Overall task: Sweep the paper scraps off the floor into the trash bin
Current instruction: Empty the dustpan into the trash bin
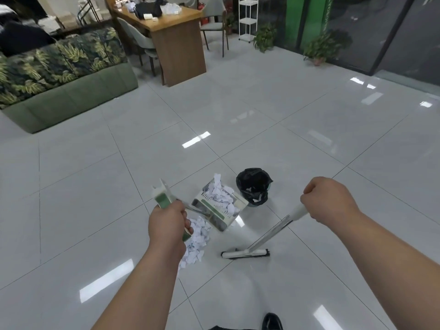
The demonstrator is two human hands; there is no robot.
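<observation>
My left hand (169,222) grips the green-and-white handle of a dustpan (217,208), which hangs above the floor with several white paper scraps (220,195) inside. It is just left of a small trash bin (254,185) lined with a black bag. A pile of paper scraps (196,242) lies on the tiles below my left hand. My right hand (329,201) is closed around the top of a broom handle (273,231); the white broom head (245,253) rests on the floor to the right of the pile.
Glossy grey floor tiles (262,120) stretch ahead. A green leaf-patterned sofa (64,75) stands at the left, a wooden desk (176,41) with chairs behind it, potted plants (320,47) and a white shelf rack (248,17) along the glass wall. My black shoe (272,321) shows at the bottom.
</observation>
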